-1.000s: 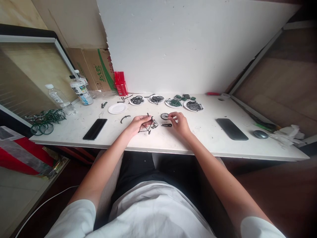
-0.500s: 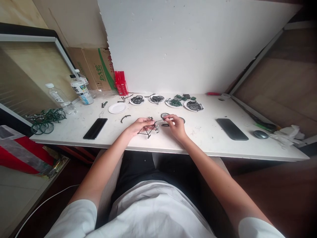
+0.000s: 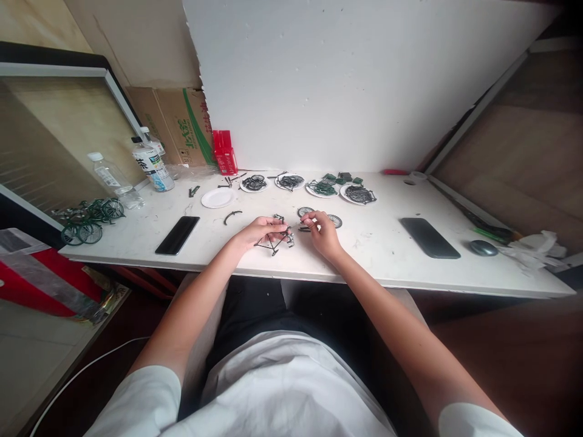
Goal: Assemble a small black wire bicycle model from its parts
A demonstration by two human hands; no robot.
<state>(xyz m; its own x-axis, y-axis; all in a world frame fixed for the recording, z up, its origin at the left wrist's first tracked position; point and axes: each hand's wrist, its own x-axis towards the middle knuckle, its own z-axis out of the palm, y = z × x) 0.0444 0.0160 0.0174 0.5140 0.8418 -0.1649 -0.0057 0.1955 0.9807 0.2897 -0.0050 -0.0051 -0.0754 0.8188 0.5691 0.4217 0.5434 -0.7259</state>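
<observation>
My left hand is closed on a small dark model bicycle frame, held above the front of the table. Silvery and dark parts show at the frame's right end, by my fingertips. My right hand is a short way to the right, thumb and forefinger pinched together. Whatever thin piece lies in that pinch is too small to name. Just behind my right hand are two small spoked wheels, one on the left and one on the right, the latter partly covered by the hand.
Behind stand plates of bicycle parts, among them a plate of green frames, and a bare white plate. A curved black piece and a phone lie left. Assembled model bicycles stand far left. At right are a dark slab and mouse.
My right hand has drawn slightly back from the frame; the thin rod seen between the hands now barely shows. My left hand keeps its hold. The whole view has shifted a little.
</observation>
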